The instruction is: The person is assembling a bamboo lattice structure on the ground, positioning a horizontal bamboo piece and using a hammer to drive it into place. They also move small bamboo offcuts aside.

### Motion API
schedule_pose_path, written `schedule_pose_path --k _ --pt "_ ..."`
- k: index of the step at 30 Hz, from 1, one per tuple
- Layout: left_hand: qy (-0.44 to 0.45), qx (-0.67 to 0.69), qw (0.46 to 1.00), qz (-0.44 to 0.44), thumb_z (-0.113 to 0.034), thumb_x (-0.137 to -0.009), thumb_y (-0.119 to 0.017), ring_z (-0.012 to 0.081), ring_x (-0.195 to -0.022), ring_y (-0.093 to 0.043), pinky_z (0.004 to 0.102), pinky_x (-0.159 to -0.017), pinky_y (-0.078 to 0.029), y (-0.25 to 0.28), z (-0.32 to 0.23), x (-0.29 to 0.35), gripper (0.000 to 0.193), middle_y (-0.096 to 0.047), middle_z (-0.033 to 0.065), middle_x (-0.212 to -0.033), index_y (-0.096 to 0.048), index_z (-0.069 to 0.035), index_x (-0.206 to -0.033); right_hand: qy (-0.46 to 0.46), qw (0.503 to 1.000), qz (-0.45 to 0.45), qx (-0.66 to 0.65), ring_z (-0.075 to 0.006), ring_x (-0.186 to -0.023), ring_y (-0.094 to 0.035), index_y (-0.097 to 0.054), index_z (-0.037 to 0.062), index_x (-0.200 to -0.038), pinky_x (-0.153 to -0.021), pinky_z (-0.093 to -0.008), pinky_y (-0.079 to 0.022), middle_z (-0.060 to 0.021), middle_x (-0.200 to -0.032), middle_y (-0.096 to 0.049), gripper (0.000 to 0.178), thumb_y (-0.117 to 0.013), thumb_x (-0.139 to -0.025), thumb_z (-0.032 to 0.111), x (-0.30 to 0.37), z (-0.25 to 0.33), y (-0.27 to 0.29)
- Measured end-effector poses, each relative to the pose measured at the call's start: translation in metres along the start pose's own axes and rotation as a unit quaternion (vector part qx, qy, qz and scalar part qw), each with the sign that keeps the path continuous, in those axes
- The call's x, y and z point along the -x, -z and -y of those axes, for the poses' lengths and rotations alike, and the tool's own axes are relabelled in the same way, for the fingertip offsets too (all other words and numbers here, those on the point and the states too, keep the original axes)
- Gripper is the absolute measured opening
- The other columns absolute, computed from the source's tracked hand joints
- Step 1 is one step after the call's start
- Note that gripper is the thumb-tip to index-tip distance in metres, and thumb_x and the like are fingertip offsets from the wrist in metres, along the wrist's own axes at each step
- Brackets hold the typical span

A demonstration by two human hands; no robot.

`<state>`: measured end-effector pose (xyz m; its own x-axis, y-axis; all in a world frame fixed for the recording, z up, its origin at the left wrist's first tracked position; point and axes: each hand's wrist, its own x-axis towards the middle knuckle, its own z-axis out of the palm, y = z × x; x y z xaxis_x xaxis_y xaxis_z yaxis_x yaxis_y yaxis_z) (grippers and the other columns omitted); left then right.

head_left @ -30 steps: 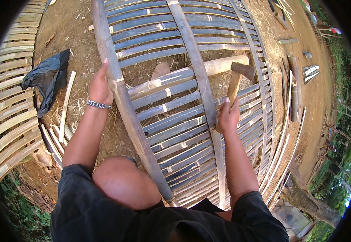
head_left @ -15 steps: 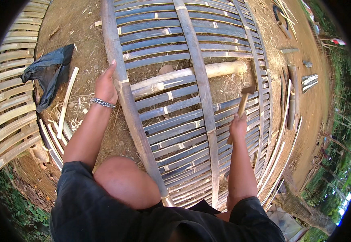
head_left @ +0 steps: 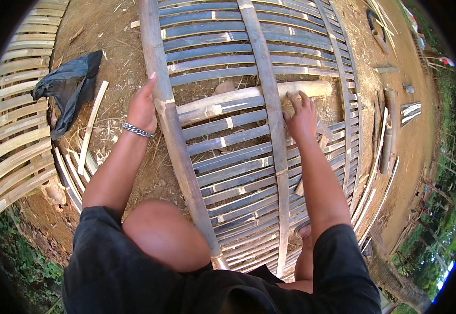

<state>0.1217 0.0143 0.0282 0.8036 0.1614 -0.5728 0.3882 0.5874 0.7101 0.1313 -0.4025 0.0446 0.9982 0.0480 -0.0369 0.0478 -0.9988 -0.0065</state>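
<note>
Bamboo frame (head_left: 270, 36): long thin slats, split flat, smooth, blue-grey w/ paler bands at the nodes, gaps b/w them. L rail (head_left: 180, 144) is a thick round pole, weathered brown-grey; centre batten (head_left: 266, 68) is flatter, nodes showing. Crosswise pole (head_left: 312, 89) is fatter, rounder, pale tan, runs under the batten. Hammer (head_left: 324, 131): blocky dull-grey metal head, wooden handle.

L hand (head_left: 143, 111), chain-link bracelet (head_left: 137, 130) at wrist: palm to the L rail's outer side, thumb laid up along it, other fingers hidden, so can't tell how closed the grip is. Rail sits at approx 3 o'clock of it.

R hand (head_left: 302, 119): loosely spread, fingers half bent, nothing held. Fingertips at the crosswise pole just R of the batten; touching or just over, can't tell. Pole lies at 12 o'clock of that hand, its cut end at 1–2. Hammer lies on slats at approx 4–5, partly covered by R forearm.

Crinkled black plastic sheet (head_left: 81, 76) at 10 o'clock of L hand, pale split strip (head_left: 93, 126) at 8, both on dry brown earth (head_left: 115, 47) w/ shavings.
</note>
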Motion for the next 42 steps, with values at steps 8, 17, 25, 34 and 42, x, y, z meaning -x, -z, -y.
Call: schedule_pose_path --k 8,17,25,34,42 --pt "0.012 -0.054 0.998 -0.025 -0.04 -0.099 -0.064 0.0221 -0.117 -0.062 0.0352 -0.103 -0.046 -0.01 -0.013 0.014 0.058 -0.064 0.0173 -0.13 -0.057 0.006 -0.133 -0.02 0.993 0.099 0.06 -0.0265 -0.136 -0.046 -0.051 0.0333 -0.146 -0.111 -0.0432 -0.043 -0.0025 -0.149 -0.048 0.066 -0.076 -0.085 0.042 -0.047 0.021 0.003" --pt "-0.014 -0.079 0.997 -0.017 -0.042 -0.097 -0.066 0.0224 -0.125 -0.057 0.0359 -0.109 -0.04 -0.01 -0.01 0.013 0.062 -0.064 0.0163 -0.133 -0.057 0.007 -0.134 0.055 0.993 0.087 0.051 -0.0265 -0.14 -0.043 -0.053 0.0183 -0.141 -0.111 -0.0406 -0.044 -0.003 -0.147 -0.052 0.063 -0.075 -0.086 0.041 -0.069 0.007 -0.005" --pt "-0.032 -0.153 0.987 -0.04 -0.044 -0.096 -0.067 0.0213 -0.121 -0.059 0.0343 -0.106 -0.041 -0.004 -0.007 0.007 0.061 -0.066 0.0158 -0.129 -0.062 0.007 -0.129 0.053 0.996 0.073 -0.012 -0.0287 -0.14 -0.042 -0.056 0.0183 -0.137 -0.112 -0.0411 -0.043 -0.0055 -0.147 -0.052 0.062 -0.08 -0.082 0.034 -0.065 0.002 -0.009" --pt "-0.027 -0.156 0.987 -0.005 -0.044 -0.097 -0.065 0.0196 -0.122 -0.056 0.0348 -0.109 -0.036 0.01 -0.002 -0.005 0.055 -0.066 0.0102 -0.128 -0.063 0.001 -0.129 0.06 0.996 0.066 -0.029 -0.0315 -0.141 -0.041 -0.056 0.0176 -0.137 -0.114 -0.042 -0.041 -0.0066 -0.147 -0.052 0.064 -0.083 -0.08 0.029 -0.067 -0.002 -0.017" --pt "-0.048 -0.147 0.988 0.007 -0.041 -0.097 -0.067 0.014 -0.099 -0.065 0.0293 -0.094 -0.048 0.006 0.0 0.003 0.051 -0.071 0.0104 -0.11 -0.065 0.005 -0.119 0.059 0.996 0.058 -0.033 -0.0321 -0.139 -0.042 -0.056 0.0163 -0.136 -0.115 -0.0425 -0.04 -0.0081 -0.146 -0.053 0.066 -0.084 -0.078 0.024 -0.07 -0.003 -0.02"
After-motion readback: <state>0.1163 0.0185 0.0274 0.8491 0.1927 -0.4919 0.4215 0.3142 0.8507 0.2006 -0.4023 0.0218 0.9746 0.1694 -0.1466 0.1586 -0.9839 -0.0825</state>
